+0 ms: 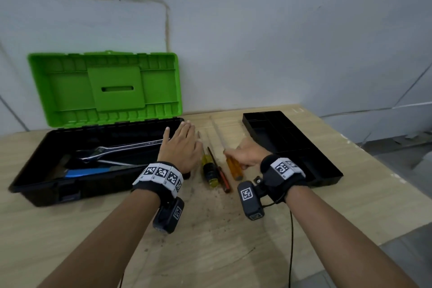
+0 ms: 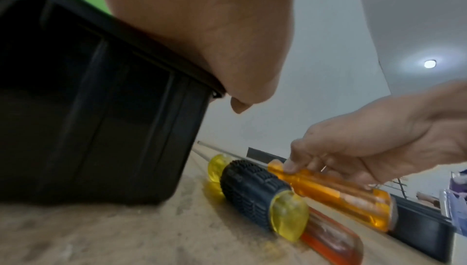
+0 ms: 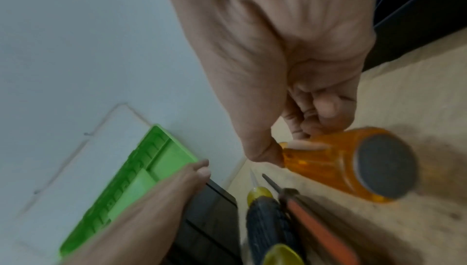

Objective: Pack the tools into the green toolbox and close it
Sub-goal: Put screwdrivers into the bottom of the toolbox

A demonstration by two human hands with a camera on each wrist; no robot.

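The toolbox [image 1: 35, 170] stands open on the left, its green lid [image 1: 105, 89] leaning back against the wall. Inside lie a metal wrench [image 1: 117, 147] and a blue-handled tool [image 1: 86, 172]. My left hand [image 1: 181, 147] rests flat on the box's right rim [image 2: 151, 49], fingers straight. My right hand [image 1: 247, 154] pinches the orange-handled screwdriver [image 1: 233, 167] [image 2: 328, 191] [image 3: 341, 161] by its handle, on or just above the table. Between the hands lie a yellow-and-black screwdriver [image 1: 210, 170] [image 2: 257, 191] and a thin red one [image 1: 222, 176] [image 3: 316, 227].
A black insert tray [image 1: 304, 154] sits on the right part of the wooden table [image 1: 210, 252]. The wall rises right behind the toolbox. Dirt specks lie on the table near the screwdrivers. A cable [image 1: 291, 241] hangs from my right wrist.
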